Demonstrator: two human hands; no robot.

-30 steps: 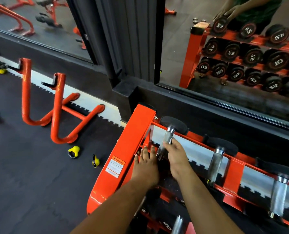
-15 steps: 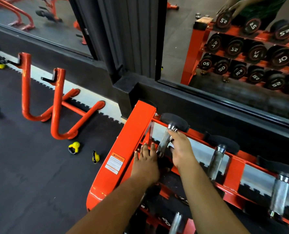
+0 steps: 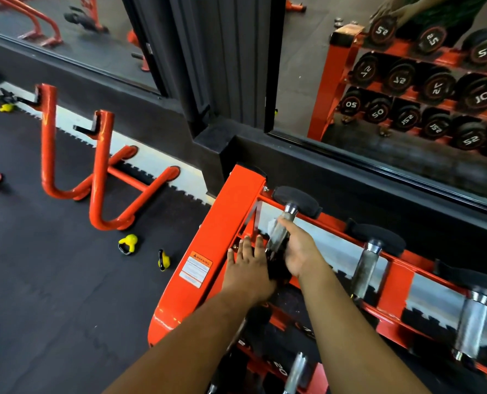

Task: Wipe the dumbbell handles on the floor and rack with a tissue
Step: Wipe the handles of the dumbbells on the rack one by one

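The orange rack (image 3: pixel 216 240) is standing tight against the black wall base under the mirror (image 3: pixel 393 89), its end post bounding the hands at 9 o'clock, while bare dark floor (image 3: pixel 52 280) is lying open farther out at 9 o'clock, as far as the two yellow kettlebells (image 3: pixel 128 243) and the orange stand (image 3: pixel 100 177). On the top tier, the first dumbbell (image 3: pixel 296 200) is lying along the 12-to-6 line. The right hand (image 3: pixel 296 248) is curling around its steel handle (image 3: pixel 279 231), fingers wrapping underneath with the thumb at the 12 o'clock end, and the white tissue (image 3: pixel 272 224) is showing just at 9 o'clock of the thumb. The left hand (image 3: pixel 248 265) is resting flat, fingers straight, at 9 o'clock of the handle. Two more dumbbell handles (image 3: pixel 367 268) are sitting apart at 3 o'clock.
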